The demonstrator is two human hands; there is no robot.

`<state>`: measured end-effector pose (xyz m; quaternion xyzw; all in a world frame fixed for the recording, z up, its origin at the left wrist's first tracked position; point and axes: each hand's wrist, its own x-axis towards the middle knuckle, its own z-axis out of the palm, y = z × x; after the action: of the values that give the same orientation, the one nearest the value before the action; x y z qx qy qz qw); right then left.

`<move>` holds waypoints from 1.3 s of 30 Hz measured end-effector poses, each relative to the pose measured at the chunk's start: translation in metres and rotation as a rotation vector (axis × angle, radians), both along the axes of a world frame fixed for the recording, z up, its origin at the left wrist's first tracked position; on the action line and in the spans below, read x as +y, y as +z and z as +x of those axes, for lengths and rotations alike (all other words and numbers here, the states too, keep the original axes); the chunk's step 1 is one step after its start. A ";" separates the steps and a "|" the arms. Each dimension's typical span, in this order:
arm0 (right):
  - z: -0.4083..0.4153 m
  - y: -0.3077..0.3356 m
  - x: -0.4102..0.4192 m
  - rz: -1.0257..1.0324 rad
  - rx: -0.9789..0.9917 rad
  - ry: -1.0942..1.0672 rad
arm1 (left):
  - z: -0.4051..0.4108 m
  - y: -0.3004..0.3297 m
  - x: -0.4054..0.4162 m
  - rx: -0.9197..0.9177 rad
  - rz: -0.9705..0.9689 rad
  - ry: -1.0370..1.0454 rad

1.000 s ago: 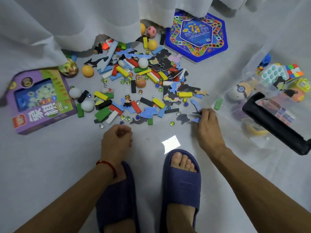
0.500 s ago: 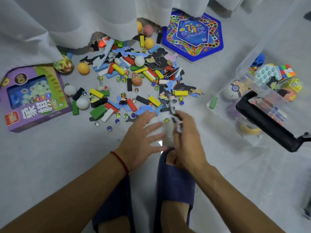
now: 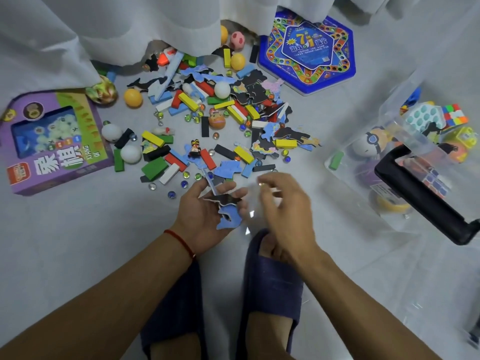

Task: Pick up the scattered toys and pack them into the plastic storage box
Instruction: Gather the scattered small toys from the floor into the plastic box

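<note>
Two bare hands are meeting over the grey floor (image 3: 78, 242). The left hand (image 3: 205, 216), palm up, is holding some flat blue and black puzzle pieces (image 3: 226, 209) with its fingers curled round them. The right hand (image 3: 281, 203) is hovering just beside it, blurry, with fingers loosely bent; I cannot tell if it is holding anything. Many coloured blocks, balls and marbles (image 3: 207, 120) are lying scattered ahead. The clear plastic storage box (image 3: 389, 120) with a black handle (image 3: 420, 196) is sitting to the right, holding toys.
</note>
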<state>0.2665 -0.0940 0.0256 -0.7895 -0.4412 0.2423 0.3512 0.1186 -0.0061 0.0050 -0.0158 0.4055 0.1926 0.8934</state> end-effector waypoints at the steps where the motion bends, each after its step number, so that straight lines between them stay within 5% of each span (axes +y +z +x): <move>1: 0.012 -0.012 0.003 -0.037 -0.027 -0.163 | 0.001 -0.002 0.001 0.013 0.008 -0.016; 6: 0.037 -0.055 0.027 -0.339 -0.306 -0.189 | 0.004 -0.007 0.001 0.048 0.064 -0.095; 13: 0.037 -0.067 0.033 -0.334 -0.431 -0.085 | 0.007 -0.004 0.007 0.081 0.156 -0.187; 25: 0.061 -0.060 0.010 -0.182 -0.050 -0.121 | 0.004 -0.004 0.012 0.118 0.197 -0.203; 30: 0.044 -0.051 0.006 -0.089 -0.191 0.141 | 0.001 0.000 0.009 0.139 0.177 -0.200; 36: 0.046 -0.050 0.022 -0.256 -0.386 0.340 | 0.018 0.029 0.003 0.195 0.225 -0.264; 39: 0.048 -0.007 0.012 -0.292 -0.025 0.107 | 0.038 0.070 0.002 0.109 0.280 -0.334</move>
<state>0.3145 -0.0820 0.0185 -0.8105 -0.4469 0.3124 0.2140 0.1566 -0.0043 0.0746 0.1861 0.4195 0.0967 0.8832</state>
